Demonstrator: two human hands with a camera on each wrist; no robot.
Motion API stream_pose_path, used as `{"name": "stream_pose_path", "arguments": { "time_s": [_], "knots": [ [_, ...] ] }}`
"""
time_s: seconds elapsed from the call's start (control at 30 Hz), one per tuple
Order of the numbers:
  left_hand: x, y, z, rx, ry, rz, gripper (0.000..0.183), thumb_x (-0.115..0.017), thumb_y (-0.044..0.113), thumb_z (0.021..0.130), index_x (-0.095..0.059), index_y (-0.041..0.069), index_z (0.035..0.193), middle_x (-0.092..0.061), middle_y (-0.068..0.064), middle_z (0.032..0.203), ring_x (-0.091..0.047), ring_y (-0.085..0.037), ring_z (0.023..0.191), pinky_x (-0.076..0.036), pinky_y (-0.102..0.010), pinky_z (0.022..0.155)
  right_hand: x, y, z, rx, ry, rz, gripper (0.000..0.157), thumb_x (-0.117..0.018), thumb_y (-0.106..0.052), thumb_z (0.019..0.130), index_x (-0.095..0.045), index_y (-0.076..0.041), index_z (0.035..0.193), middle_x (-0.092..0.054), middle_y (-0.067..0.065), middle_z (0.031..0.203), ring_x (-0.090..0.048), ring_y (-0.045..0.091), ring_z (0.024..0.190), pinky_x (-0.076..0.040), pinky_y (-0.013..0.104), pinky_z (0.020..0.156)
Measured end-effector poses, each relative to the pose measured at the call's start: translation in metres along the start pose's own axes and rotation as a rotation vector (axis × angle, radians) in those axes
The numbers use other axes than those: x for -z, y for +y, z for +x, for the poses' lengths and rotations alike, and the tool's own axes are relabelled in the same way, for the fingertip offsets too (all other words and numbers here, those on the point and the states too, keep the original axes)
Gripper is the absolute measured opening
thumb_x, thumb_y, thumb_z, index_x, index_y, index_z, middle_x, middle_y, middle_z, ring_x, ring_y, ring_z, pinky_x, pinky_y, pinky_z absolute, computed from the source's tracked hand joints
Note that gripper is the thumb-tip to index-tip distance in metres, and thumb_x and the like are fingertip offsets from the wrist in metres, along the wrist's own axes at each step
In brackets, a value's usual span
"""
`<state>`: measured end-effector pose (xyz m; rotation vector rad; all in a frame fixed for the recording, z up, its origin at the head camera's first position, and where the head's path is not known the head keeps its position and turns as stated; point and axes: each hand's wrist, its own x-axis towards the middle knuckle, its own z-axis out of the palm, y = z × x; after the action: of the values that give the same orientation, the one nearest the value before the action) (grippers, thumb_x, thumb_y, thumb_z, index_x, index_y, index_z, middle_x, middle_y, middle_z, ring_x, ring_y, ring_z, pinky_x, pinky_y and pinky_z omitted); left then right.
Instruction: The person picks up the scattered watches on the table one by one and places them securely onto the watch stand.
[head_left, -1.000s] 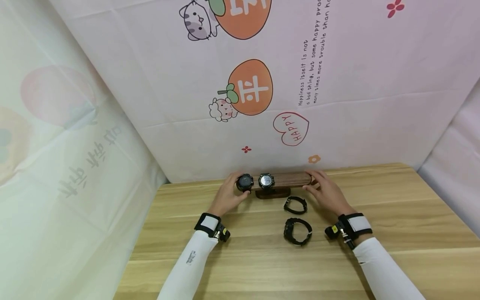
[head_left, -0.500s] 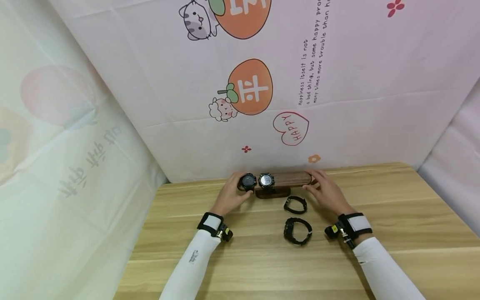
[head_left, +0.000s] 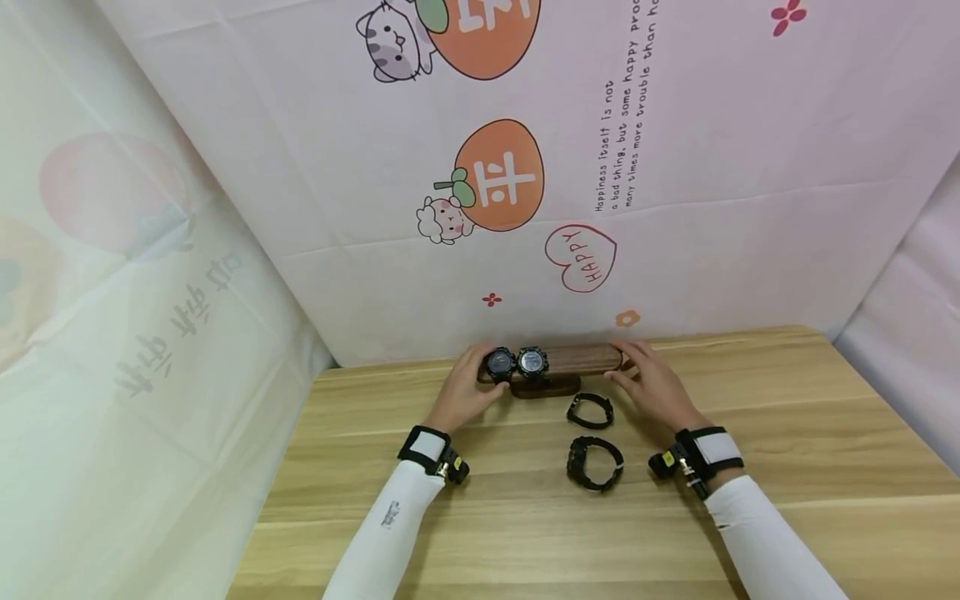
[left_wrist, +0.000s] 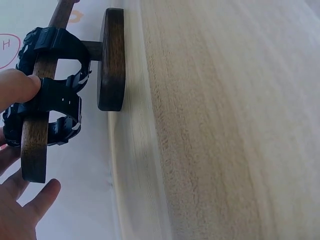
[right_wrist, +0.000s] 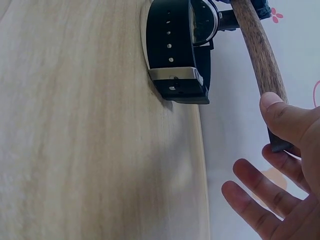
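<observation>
A dark wooden watch stand [head_left: 585,359], a bar on a low base [left_wrist: 112,60], stands at the table's back. My left hand [head_left: 459,398] is at its left end and pinches a black wristwatch [head_left: 499,364] looped round the bar. In the left wrist view, the thumb presses on that watch's strap [left_wrist: 60,97], with the other fingers behind. Right beside it on the bar sits a second black watch with a pale dial [head_left: 532,361]. My right hand [head_left: 660,390] grips the bar's right end between thumb and fingers, its other fingers spread in the right wrist view.
Two more black watches lie on the wooden table [head_left: 510,533]: a smaller watch [head_left: 609,410] in front of the stand and a larger watch [head_left: 576,461] nearer me. A printed white cloth [head_left: 360,292] hangs right behind the table's back edge.
My left hand has slid the left watch rightward along the bar, up close to the pale-dial watch. The right hand stays on the bar's end.
</observation>
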<state>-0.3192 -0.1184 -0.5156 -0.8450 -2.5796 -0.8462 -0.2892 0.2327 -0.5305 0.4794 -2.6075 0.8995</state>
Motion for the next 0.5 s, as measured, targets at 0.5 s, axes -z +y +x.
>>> {"name": "stream_pose_path", "arguments": {
  "time_s": [0.5],
  "knots": [
    [-0.0032, 0.0016, 0.0009, -0.010, 0.006, 0.034, 0.071, -0.071, 0.039, 0.085, -0.040, 0.015, 0.144, -0.047, -0.004, 0.142, -0.038, -0.017, 0.131, -0.035, -0.039, 0.111, 0.0015, -0.0004, 0.0007, -0.007, -0.007, 0.005, 0.059, -0.066, -0.027, 0.092, -0.043, -0.009, 0.144, -0.045, 0.017, 0.137, -0.060, 0.030, 0.094, -0.056, 0.046, 0.071]
  ]
}}
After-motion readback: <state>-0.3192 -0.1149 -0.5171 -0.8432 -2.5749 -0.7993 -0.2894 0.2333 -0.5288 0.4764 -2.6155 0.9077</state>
